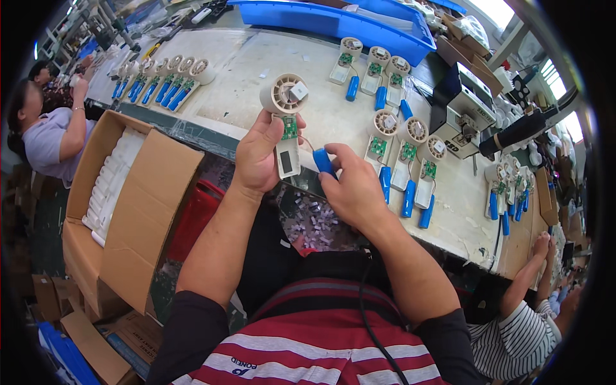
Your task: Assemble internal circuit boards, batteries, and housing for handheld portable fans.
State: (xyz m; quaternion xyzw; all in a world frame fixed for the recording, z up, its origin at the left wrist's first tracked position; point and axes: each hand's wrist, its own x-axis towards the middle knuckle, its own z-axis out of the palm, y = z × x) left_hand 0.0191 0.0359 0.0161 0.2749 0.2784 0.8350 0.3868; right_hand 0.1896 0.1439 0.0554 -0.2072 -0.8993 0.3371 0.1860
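My left hand point(255, 153) grips the white housing of an opened handheld fan point(287, 151), its round slotted head pointing away from me. A green circuit board point(289, 127) shows in the handle, with a dark rectangle on the bare part below it. Between the thumb and fingers of my right hand point(351, 183) is a blue cylindrical battery point(324, 163), joined to the fan by a thin wire. The battery is outside the handle, to its right. Both hands are above the table's front edge.
More opened fans with blue batteries stand in groups at right point(408, 151) and far left point(160, 80). A blue tray point(333, 20) lies at the back, a black device point(465, 106) at right. An open carton point(151, 212) of white parts sits left. Other people work on both sides.
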